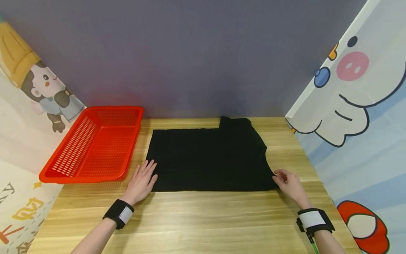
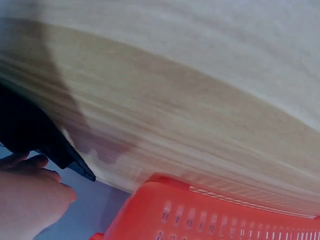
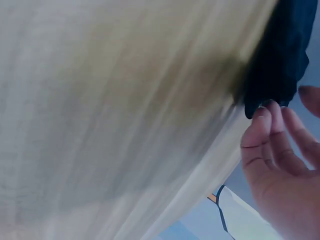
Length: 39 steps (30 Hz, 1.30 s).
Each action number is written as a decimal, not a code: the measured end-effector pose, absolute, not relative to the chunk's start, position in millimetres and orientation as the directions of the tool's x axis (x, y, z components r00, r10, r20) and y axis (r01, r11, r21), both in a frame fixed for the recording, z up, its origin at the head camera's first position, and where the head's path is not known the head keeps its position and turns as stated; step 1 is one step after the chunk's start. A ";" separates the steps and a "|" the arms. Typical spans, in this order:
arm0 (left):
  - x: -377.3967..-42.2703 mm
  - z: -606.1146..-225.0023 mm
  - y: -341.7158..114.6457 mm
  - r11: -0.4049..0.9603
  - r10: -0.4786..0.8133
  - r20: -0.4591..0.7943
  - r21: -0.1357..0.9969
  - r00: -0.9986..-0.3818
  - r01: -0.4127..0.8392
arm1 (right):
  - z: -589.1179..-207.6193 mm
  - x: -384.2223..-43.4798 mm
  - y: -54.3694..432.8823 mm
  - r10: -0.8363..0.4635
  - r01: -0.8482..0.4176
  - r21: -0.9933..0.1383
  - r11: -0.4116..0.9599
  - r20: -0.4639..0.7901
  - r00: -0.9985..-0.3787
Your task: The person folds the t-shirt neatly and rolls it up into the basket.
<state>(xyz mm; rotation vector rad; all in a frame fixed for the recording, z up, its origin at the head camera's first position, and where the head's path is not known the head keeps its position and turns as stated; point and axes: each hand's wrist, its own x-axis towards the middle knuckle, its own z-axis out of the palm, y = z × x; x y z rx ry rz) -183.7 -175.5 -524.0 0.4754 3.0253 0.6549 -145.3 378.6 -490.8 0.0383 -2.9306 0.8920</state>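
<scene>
A black T-shirt [image 1: 206, 158], folded in half lengthwise, lies flat with its sleeve [image 1: 236, 123] sticking out at the far right side. My left hand [image 1: 141, 181] rests with straight, spread fingers over the shirt's left end, near the front corner. At the opposite end, my right hand [image 1: 289, 185] pinches the near right corner by the collar edge between thumb and fingertips. The right wrist view shows those fingers [image 3: 280, 135] right at the dark fabric's edge.
A red perforated plastic basket [image 1: 127, 173] stands on the wooden table [image 1: 203, 222], left of the shirt and close to my left hand. A grey wall [image 1: 203, 60] rises behind the table, and cartoon-printed curtains [image 1: 364, 158] hang at both sides.
</scene>
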 end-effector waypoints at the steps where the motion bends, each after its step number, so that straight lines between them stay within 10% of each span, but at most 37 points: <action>1: -183.1 -525.3 -176.3 0.870 0.300 0.043 0.396 -0.953 0.292 | -492.5 -144.6 378.2 -0.001 -0.033 -0.536 0.843 0.060 -0.998; 28: -170.7 -531.6 -175.1 0.935 0.332 0.038 0.121 -0.943 0.334 | -501.1 -151.8 345.2 -0.053 -0.177 -0.340 0.924 0.342 -0.938; 39: -193.6 -524.1 -154.8 0.923 0.323 -0.075 0.245 -0.943 0.296 | -499.2 -172.7 317.1 -0.124 -0.158 -0.346 0.925 0.119 -0.985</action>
